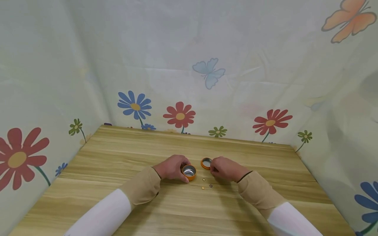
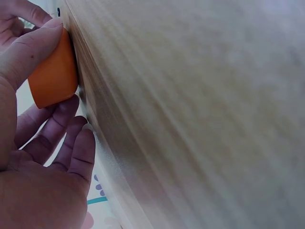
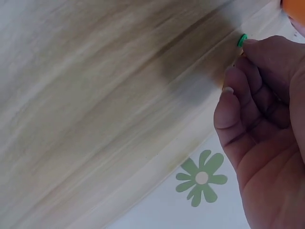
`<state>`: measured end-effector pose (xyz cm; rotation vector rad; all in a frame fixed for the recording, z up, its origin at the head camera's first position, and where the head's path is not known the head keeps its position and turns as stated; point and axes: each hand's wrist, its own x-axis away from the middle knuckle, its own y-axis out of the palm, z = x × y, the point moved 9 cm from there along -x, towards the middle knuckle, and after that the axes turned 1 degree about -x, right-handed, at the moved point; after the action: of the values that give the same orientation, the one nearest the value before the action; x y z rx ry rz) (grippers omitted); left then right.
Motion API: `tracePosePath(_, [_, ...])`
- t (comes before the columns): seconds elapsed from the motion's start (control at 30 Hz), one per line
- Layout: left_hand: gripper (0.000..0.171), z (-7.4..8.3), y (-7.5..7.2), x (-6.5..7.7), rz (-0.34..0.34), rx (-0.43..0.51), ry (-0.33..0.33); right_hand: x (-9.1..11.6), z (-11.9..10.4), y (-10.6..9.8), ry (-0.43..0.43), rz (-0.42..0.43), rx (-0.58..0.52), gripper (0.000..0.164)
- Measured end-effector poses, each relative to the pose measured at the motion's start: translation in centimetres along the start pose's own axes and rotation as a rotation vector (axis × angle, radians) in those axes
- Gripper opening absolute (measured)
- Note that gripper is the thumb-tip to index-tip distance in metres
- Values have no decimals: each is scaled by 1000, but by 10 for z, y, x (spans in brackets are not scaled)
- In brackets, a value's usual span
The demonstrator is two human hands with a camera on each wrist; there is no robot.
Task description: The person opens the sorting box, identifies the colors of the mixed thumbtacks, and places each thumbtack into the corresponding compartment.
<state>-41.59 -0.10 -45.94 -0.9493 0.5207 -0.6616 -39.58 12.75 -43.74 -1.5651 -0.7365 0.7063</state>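
My left hand (image 1: 172,167) grips a small round orange tin (image 1: 192,178), open at the top with a silvery inside. In the left wrist view the thumb lies on one side of the tin (image 2: 55,74) and fingertips on the other, close over the wood. To the right, my right hand (image 1: 226,168) is low over the table and pinches a small green disc (image 3: 242,40), like a button, at its fingertips. Just left of that hand lies a shallow orange lid (image 1: 202,165), silvery inside up, partly hidden by the fingers.
Between the hands and nearer to me, three tiny round pieces lie on the wooden table (image 1: 165,209): a dark-rimmed one (image 1: 203,179), a dark one (image 1: 211,186) and a yellowish one (image 1: 202,188). Flower-printed cloth (image 1: 233,108) hangs behind the table and along its sides.
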Motion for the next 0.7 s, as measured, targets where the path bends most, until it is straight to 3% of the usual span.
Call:
tracePosePath(0.17, [47, -2, 1, 0, -1, -2, -4, 0, -2, 0, -13, 29, 41, 26])
tracePosePath(0.37, [47, -1, 0, 1, 7, -3, 14, 5, 0, 1, 13, 63, 21, 19])
tracePosePath(0.53, [47, -1, 1, 0, 18, -6, 23, 10, 5, 3, 52, 80, -91, 9])
tracePosePath(0.7, [46, 0, 1, 0, 18, 6, 25, 16, 16, 5, 171, 110, -281, 5])
